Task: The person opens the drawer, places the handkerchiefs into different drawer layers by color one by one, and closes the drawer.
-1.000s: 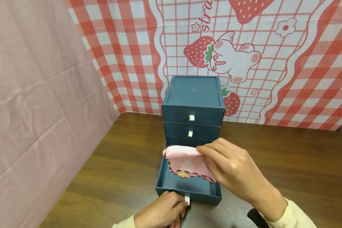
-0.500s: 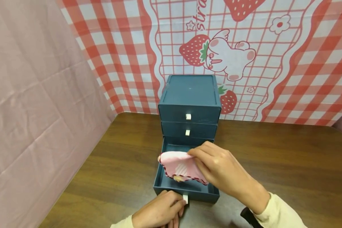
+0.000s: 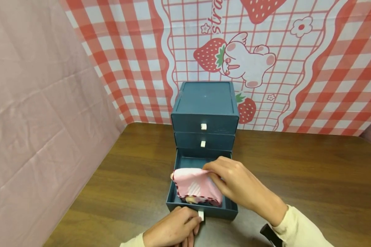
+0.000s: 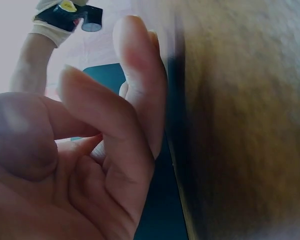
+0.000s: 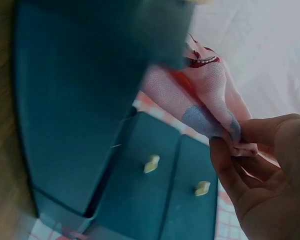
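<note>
A blue-green drawer unit (image 3: 205,99) stands on the wooden table with its bottom drawer (image 3: 201,208) pulled out. By its white pull tab (image 3: 201,215) my left hand (image 3: 174,226) holds that drawer, fingers curled at the front. My right hand (image 3: 235,185) pinches the top edge of a small pink towel (image 3: 198,185) between thumb and fingers. The towel has dark red edging and a pale striped patch. It hangs inside the drawer, its lower edge near the front wall. In the right wrist view, the pinched corner of the towel (image 5: 210,100) is bunched.
The two upper drawers (image 3: 205,132) are closed, each with a white tab. Behind stands a red-and-white checked strawberry cloth (image 3: 136,68); a pink cloth (image 3: 43,103) hangs at the left. A black wrist device (image 3: 270,235) shows by the right sleeve.
My right hand has lowered the towel, so its bottom edge has sunk further into the drawer. My left hand stays at the pull tab. The head view has shifted slightly.
</note>
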A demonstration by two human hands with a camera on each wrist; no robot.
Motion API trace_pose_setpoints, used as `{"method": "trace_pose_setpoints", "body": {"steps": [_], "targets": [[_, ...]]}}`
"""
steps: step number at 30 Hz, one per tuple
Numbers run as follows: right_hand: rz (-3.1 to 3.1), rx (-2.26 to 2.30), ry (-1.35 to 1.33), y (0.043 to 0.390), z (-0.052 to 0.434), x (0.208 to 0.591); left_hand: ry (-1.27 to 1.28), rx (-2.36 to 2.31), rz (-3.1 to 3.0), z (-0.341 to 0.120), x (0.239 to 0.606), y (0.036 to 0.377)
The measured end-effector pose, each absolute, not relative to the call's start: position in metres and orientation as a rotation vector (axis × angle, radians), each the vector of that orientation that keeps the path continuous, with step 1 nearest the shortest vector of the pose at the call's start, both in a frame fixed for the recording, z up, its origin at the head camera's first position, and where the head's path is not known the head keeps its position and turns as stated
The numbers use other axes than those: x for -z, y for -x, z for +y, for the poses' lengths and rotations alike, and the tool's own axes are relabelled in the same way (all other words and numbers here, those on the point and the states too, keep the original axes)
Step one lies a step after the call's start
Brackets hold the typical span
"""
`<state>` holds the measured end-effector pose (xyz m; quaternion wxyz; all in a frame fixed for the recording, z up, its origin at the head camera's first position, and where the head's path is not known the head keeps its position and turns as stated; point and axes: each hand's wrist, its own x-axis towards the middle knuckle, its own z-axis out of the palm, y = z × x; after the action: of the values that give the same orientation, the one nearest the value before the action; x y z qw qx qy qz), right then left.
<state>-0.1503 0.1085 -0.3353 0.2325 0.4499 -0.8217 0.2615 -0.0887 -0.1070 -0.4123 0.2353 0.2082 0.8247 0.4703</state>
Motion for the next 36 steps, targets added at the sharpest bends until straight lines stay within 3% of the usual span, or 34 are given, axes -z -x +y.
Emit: {"method": "trace_pose_setpoints", "body": {"steps": [19, 36], "targets": [[-2.438, -0.539, -1.038, 0.176, 0.118, 0.357, -0.567, -1.298, 2.237, -0.107, 0.412, 0.090], [-2.401, -0.424, -1.028, 0.182, 0.120, 0.367, -0.559, -1.322, 2.201, -0.107, 0.411, 0.090]]}}
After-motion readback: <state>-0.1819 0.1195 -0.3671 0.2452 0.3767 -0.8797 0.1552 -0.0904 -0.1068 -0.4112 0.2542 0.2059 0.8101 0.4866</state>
